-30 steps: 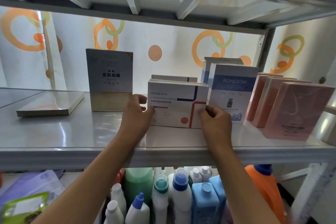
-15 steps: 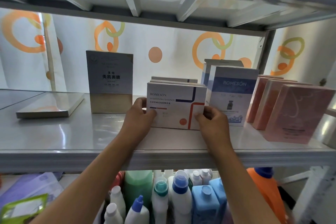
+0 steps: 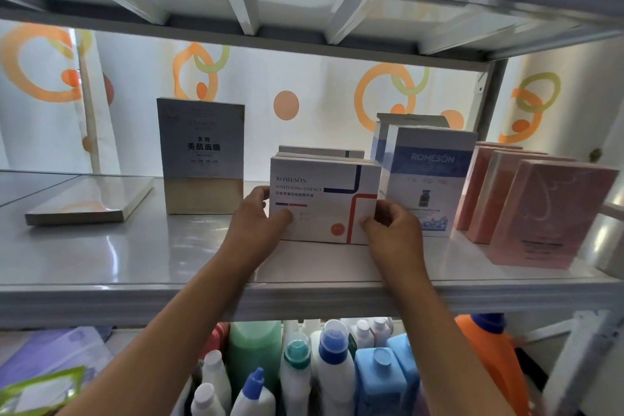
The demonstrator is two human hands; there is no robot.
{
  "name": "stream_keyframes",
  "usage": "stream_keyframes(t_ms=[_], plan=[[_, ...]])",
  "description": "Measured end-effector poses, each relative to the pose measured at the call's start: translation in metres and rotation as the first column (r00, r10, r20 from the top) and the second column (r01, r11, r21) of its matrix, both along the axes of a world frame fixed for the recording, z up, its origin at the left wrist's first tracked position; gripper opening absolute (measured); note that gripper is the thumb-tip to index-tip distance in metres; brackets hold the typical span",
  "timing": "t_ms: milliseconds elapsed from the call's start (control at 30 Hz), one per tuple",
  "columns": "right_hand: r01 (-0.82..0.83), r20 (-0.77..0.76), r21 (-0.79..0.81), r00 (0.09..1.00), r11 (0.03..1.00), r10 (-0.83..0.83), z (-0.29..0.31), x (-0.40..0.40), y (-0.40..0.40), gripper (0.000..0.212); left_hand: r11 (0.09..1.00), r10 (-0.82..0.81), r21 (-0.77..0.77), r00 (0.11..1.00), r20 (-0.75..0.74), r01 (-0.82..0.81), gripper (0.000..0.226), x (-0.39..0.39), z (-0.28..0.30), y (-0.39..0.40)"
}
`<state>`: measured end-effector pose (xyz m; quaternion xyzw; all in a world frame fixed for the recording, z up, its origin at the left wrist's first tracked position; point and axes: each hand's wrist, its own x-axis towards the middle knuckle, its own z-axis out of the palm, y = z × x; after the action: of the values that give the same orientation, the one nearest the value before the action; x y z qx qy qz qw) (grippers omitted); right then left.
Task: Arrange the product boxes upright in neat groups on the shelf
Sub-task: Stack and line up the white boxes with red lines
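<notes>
While both forearms reach up, left hand [image 3: 260, 218] and right hand [image 3: 393, 230] grip white box [image 3: 324, 199] edges.

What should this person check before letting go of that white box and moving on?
1. White box upright on the shelf: ok.
2. Both hands holding it: ok; left hand grips its left edge, right hand its right edge.
3. Lined up with the white boxes behind: cannot tell, only their tops show.
4. Not pushing over the blue box: ok, it stands upright, close to the white box's right side.
5. Pink boxes upright as a group: ok.
6. All boxes upright: not ok, the flat box at left lies down.
</notes>
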<state>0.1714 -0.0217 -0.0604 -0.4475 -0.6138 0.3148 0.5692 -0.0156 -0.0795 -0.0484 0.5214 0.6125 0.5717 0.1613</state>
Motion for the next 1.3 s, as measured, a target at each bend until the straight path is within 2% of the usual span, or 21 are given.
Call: stream_keyframes(t_ms=[200,400,667,1300], plan=[[-0.051,0.016,-0.025,0.999,0.998,0.051,0.0043,-0.0004,-0.0023,0.029,0.992,-0.104,-0.057,0.989,0.104,0.111,0.040,-0.0004,-0.0025,0.0017],[-0.152,-0.006,-0.113,0.988,0.982,0.152,0.0068,-0.0012,-0.0002,0.040,0.983,-0.150,-0.084,0.975,0.163,0.165,0.047,-0.0018,0.0002,0.0060],[-0.165,-0.016,-0.145,0.986,0.975,0.165,0.0059,-0.0019,0.0031,0.047,0.974,-0.179,-0.119,0.975,0.129,0.194,0.053,-0.0001,-0.0016,0.0086],[-0.136,-0.021,-0.103,0.991,0.985,0.135,0.0013,-0.0028,0.0056,0.046,0.987,-0.134,-0.073,0.986,0.098,0.141,0.045,-0.0018,-0.0022,0.0034]])
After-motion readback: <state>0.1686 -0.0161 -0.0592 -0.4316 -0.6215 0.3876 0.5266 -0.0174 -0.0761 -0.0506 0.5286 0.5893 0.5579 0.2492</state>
